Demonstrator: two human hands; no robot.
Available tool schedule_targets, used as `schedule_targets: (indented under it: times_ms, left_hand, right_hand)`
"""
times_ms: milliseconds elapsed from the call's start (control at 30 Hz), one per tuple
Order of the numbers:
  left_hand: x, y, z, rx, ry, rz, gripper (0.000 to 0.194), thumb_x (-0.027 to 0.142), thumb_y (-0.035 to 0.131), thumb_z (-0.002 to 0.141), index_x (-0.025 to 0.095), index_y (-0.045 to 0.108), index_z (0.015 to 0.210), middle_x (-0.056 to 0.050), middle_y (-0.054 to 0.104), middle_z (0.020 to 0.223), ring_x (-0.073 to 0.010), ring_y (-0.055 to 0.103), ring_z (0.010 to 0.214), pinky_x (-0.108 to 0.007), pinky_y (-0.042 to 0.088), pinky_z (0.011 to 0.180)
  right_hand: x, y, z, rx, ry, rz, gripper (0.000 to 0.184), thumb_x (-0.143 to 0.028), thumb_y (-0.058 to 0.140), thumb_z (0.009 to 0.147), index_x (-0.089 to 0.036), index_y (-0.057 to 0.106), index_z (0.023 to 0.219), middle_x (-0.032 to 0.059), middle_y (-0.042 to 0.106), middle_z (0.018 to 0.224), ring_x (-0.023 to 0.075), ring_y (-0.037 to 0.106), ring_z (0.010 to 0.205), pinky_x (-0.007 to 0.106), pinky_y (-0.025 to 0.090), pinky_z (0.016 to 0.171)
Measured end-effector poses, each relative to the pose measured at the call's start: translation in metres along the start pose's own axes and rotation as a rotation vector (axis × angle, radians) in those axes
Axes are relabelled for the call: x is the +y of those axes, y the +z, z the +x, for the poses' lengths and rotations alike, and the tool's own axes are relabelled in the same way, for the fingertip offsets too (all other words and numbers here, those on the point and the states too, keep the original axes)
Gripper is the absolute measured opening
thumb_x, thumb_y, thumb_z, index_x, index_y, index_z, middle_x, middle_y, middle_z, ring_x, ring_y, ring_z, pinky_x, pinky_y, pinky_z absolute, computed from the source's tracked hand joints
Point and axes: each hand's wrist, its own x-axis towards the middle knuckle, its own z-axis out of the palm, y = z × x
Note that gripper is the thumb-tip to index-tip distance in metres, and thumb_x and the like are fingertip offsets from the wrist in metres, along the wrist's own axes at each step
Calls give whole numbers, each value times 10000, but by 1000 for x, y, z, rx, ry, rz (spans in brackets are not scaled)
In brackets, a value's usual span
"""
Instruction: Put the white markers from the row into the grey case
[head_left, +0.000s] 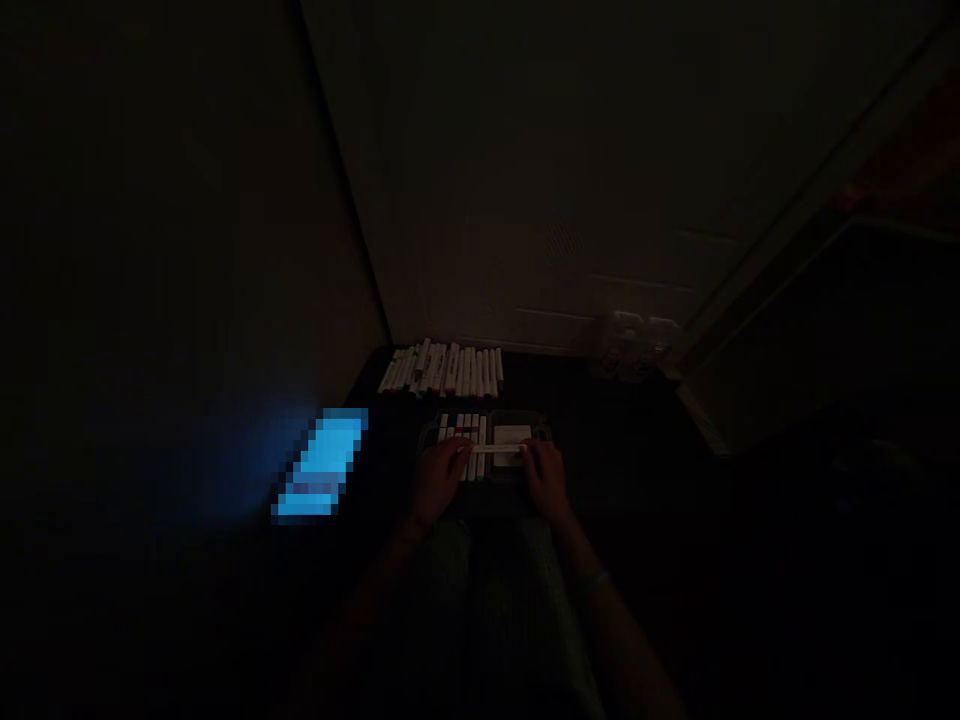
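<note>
A white marker (497,449) lies level between my two hands, over a clear plastic case (550,430). My left hand (441,478) pinches its left end, and my right hand (546,478) pinches the right end. Under my left hand, several white markers (465,424) stand side by side in the case's left compartment. In the right compartment sits a pale flat block (512,434), partly covered by the held marker. The scene is very dark, so fine detail on the marker is lost.
A row of loose white markers (442,370) lies along the back of the dark table (600,440), near the wall. At the back right stand clear containers (637,345). A bright blue, pixelated screen (322,465) glows at the left.
</note>
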Motion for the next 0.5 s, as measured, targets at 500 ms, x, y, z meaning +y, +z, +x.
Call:
schedule_targets:
  times_ms: [500]
  left_hand:
    - [7, -3, -1, -32, -45, 56, 250, 307, 345, 867, 221, 533, 1008, -31, 639, 978, -179, 595, 893, -317, 447, 802]
  right_hand:
    - [0, 0, -1, -12, 30, 14, 263, -351, 365, 901, -225, 569, 1010, 50, 574, 948, 173, 513, 915, 316, 378, 824]
